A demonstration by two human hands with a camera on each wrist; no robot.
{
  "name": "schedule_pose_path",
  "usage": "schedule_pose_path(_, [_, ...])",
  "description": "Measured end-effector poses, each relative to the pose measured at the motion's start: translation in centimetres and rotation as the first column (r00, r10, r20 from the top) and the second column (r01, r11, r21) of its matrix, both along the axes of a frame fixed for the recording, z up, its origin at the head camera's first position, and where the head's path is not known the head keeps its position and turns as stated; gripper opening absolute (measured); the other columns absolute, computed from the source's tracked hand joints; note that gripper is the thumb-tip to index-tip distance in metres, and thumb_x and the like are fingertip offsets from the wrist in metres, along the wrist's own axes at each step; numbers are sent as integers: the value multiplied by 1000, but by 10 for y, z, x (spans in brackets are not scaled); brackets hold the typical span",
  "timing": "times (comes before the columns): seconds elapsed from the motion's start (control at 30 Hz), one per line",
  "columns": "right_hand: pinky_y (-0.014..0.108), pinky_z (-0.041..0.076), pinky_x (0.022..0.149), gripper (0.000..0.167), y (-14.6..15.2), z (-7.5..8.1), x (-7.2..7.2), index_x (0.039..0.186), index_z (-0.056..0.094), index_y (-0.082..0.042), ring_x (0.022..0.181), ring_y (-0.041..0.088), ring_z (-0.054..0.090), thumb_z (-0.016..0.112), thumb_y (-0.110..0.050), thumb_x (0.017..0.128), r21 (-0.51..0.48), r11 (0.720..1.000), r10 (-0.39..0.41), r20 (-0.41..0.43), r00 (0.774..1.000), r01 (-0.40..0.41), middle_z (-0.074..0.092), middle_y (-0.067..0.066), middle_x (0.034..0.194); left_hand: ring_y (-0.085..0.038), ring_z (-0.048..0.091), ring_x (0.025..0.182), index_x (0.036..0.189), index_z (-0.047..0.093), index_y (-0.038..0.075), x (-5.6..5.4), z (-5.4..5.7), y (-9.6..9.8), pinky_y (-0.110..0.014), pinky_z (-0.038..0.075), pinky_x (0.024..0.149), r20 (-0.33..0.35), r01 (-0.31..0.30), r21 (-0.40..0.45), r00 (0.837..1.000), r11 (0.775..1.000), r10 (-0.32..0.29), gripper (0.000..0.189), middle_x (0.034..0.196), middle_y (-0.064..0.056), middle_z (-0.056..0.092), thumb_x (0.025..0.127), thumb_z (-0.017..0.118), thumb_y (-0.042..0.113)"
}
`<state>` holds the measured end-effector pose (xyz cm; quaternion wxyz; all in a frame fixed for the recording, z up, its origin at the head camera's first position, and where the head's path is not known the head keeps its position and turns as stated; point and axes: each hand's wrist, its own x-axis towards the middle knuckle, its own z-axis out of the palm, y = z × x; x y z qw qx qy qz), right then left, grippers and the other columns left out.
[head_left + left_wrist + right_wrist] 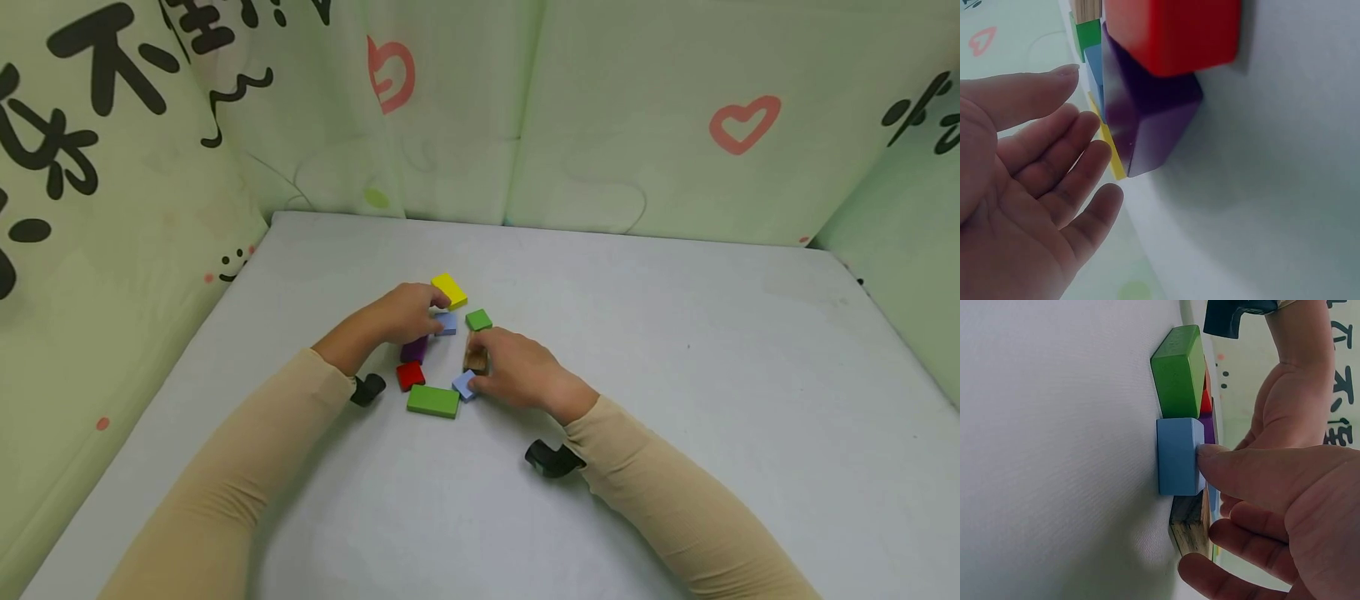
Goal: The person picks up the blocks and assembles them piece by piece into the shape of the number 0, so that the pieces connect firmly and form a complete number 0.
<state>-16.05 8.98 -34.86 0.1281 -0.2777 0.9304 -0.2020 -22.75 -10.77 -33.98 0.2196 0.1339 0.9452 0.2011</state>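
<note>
My left hand [401, 314] is beside a light blue block [447, 324], thumb near its left side and index finger beyond it, by a yellow block [450, 291]. In the left wrist view the fingers are loosely bent and spread; contact with that block cannot be told. My right hand [527, 372] reaches over a wooden block [476, 359]. Its thumb touches a second light blue block [1179, 456], while the other fingers are spread about the wooden one. A purple block [1160, 134], a red block [410, 376] and two green blocks, small [478, 319] and long [433, 402], complete a loose ring.
All blocks lie on a white table [675, 375]. A pale green curtain [622, 125] with hearts and dark lettering hangs behind and at both sides. Black wrist-camera mounts [553, 459] stick out below both sleeves, close to the tabletop.
</note>
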Motion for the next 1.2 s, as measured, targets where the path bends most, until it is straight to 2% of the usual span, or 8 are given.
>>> schedule_pose_path(0.37, [36, 49, 85, 36, -1, 0, -1, 118, 62, -8, 96, 20, 56, 77, -20, 89, 14, 1000, -5, 1, 1000, 5, 60, 2, 107, -27, 49, 131, 141, 55, 4, -2, -3, 1, -42, 36, 112, -26, 43, -23, 999, 999, -43, 44, 141, -13, 55, 99, 62, 15])
schedule_pose_path(0.87, [35, 49, 82, 30, -1, 1, 0, 113, 62, -9, 93, 18, 56, 77, -19, 88, -5, 1000, 2, 2, 1000, -2, 60, 0, 102, -26, 51, 129, 139, 56, 2, -2, -5, 3, -41, 37, 111, -39, 47, -26, 998, 999, -48, 42, 137, -12, 58, 99, 63, 13])
schedule_pose_path(1.2, [34, 49, 81, 30, -1, 1, 0, 113, 63, -9, 92, 18, 56, 76, -19, 89, -2, 1000, 10, 3, 1000, -10, 60, 0, 102, -26, 51, 127, 140, 56, 3, -3, -7, 3, -41, 38, 111, -28, 21, -26, 999, 999, -21, 42, 138, -12, 58, 99, 62, 12])
